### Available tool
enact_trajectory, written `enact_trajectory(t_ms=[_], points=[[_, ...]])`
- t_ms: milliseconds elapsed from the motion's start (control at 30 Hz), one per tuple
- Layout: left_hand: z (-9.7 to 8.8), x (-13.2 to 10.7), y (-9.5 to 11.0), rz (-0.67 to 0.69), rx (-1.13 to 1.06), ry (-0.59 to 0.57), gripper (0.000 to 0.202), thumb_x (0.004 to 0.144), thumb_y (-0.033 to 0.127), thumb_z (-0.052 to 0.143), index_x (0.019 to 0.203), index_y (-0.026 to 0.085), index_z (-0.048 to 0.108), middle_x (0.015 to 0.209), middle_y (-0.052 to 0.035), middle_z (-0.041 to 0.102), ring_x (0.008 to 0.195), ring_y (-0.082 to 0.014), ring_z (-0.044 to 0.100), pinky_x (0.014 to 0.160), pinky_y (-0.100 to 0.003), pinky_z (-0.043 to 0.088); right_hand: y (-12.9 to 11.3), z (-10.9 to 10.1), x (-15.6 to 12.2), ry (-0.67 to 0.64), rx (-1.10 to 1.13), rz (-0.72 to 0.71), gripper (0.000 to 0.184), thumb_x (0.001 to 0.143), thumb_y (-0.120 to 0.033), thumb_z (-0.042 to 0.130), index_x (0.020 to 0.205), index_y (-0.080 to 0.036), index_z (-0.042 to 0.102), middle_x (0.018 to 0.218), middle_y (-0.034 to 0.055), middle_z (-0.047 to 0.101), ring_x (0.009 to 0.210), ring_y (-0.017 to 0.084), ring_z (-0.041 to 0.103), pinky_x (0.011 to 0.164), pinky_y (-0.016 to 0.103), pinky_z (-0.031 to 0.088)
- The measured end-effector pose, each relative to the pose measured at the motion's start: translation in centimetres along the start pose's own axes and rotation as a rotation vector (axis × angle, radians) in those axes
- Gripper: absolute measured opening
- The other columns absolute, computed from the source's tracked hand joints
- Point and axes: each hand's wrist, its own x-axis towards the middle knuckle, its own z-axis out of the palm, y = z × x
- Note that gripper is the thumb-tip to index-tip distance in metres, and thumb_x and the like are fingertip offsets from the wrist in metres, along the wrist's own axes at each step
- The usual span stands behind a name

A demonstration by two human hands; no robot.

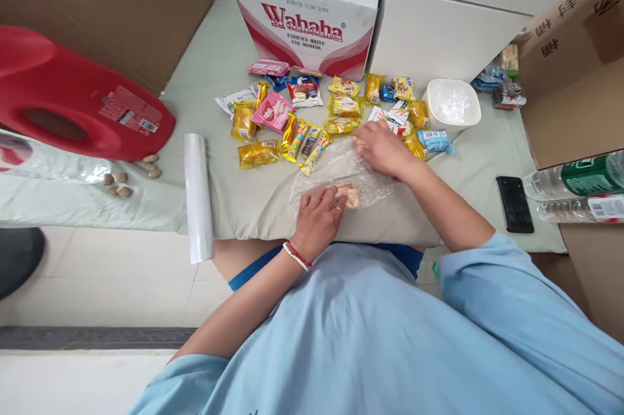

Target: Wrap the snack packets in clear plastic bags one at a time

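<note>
A crumpled sheet of clear plastic film (336,164) lies on the cloth in front of me. On it sits a small orange-brown snack (350,196), partly covered by my fingers. My left hand (318,218) rests on the film with its fingers laid over it and the fingertips against the snack's left side. Farther forward, my right hand (383,149) has its fingers closed at the film's far right edge. Just beyond both hands are several wrapped snacks, among them a yellow packet (342,126) and a pink packet (273,111).
A roll of film (198,197) overhangs the table's front edge at left, near a red jug (82,96). A white bowl (452,105) stands at right, with a phone (515,204) and bottles (580,175) farther over. A Wahaha carton (307,18) stands behind the snacks.
</note>
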Motion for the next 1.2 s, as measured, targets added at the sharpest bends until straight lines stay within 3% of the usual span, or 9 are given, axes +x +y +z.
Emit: enact_trajectory(t_ms=[100,167,333,567,667,767,900,1067,1200], points=[[-0.4,-0.1,0.9,-0.05,0.097,-0.092,0.036,0.106,0.025,0.045,0.133,0.024,0.068,0.108,-0.0139,0.073,0.102,-0.0297,0.062,0.081,-0.045,0.042,-1.9,2.0,4.3,-0.082,-0.062,-0.144,0.071,0.088,-0.023,0.07,0.154,-0.013,0.048,0.155,0.0215,0.049,0.146,0.038,0.033,0.12,0.052,0.024],[-0.5,-0.1,1.3,-0.043,0.104,-0.169,0.039,0.106,0.022,0.043,0.138,0.022,0.065,0.099,-0.0132,0.072,0.101,-0.0295,0.062,0.079,-0.044,0.042,-2.4,2.9,6.4,-0.173,-0.094,-0.153,0.075,0.083,-0.031,0.078,0.151,-0.011,0.052,0.148,0.0233,0.056,0.142,0.039,0.037,0.118,0.051,0.025],[-0.5,-0.2,1.7,-0.071,0.081,-0.3,0.05,0.104,0.013,0.041,0.152,0.019,0.054,0.089,-0.0101,0.072,0.098,-0.0271,0.065,0.075,-0.04,0.042,-2.8,1.6,8.3,-0.316,-0.071,-0.122,0.022,0.087,-0.022,0.068,0.105,-0.013,0.078,0.1,0.0119,0.075,0.106,0.029,0.06,0.09,0.034,0.038],[-0.2,-0.1,1.5,-0.109,0.05,-0.285,0.049,0.104,0.014,0.043,0.151,0.02,0.055,0.084,-0.0092,0.072,0.09,-0.0262,0.067,0.071,-0.038,0.041,-4.6,-1.7,1.3,-0.183,0.213,-0.305,0.016,0.094,-0.018,0.056,0.096,-0.014,0.072,0.087,0.0048,0.071,0.08,0.018,0.058,0.075,0.028,0.037],[0.4,-0.2,1.1,-0.117,0.01,-0.216,0.041,0.104,0.018,0.046,0.139,0.022,0.066,0.082,-0.0089,0.071,0.087,-0.0255,0.066,0.07,-0.037,0.04,-5.5,-0.2,-3.4,-0.155,0.255,-0.381,0.019,0.1,-0.019,0.051,0.099,-0.015,0.07,0.092,0.0081,0.071,0.085,0.02,0.062,0.078,0.029,0.043],[1.3,-0.4,0.6,-0.13,-0.033,-0.125,0.03,0.105,0.022,0.048,0.104,0.022,0.078,0.077,-0.0088,0.069,0.083,-0.0245,0.064,0.069,-0.037,0.037,-5.8,2.9,-6.9,-0.088,0.308,-0.416,0.027,0.102,-0.017,0.047,0.117,-0.017,0.069,0.101,0.0108,0.072,0.092,0.022,0.066,0.08,0.031,0.05],[2.6,-0.8,-0.5,-0.12,-0.123,0.023,0.039,0.105,0.026,0.049,0.073,0.021,0.07,0.071,-0.0075,0.067,0.074,-0.0221,0.061,0.067,-0.038,0.035,-5.9,6.5,-8.9,0.05,0.372,-0.434,0.039,0.105,-0.017,0.042,0.139,-0.018,0.061,0.111,0.0132,0.072,0.102,0.023,0.068,0.086,0.035,0.056],[3.3,-1.5,-2.1,-0.1,-0.459,0.168,0.034,0.103,0.028,0.05,0.079,0.022,0.073,0.076,-0.006,0.073,0.073,-0.0195,0.066,0.072,-0.036,0.045,-5.8,8.0,-9.3,0.111,0.382,-0.432,0.042,0.109,-0.022,0.039,0.147,-0.023,0.056,0.111,0.0105,0.07,0.102,0.021,0.067,0.086,0.034,0.058],[3.2,-2.4,-2.7,-0.269,-0.946,0.141,0.02,0.097,0.031,0.058,0.091,0.023,0.076,0.091,-0.0054,0.079,0.086,-0.0207,0.073,0.082,-0.036,0.054,-5.8,8.2,-9.1,0.005,0.322,-0.375,0.042,0.109,-0.022,0.039,0.147,-0.023,0.058,0.101,0.0084,0.067,0.091,0.02,0.063,0.081,0.031,0.054]])
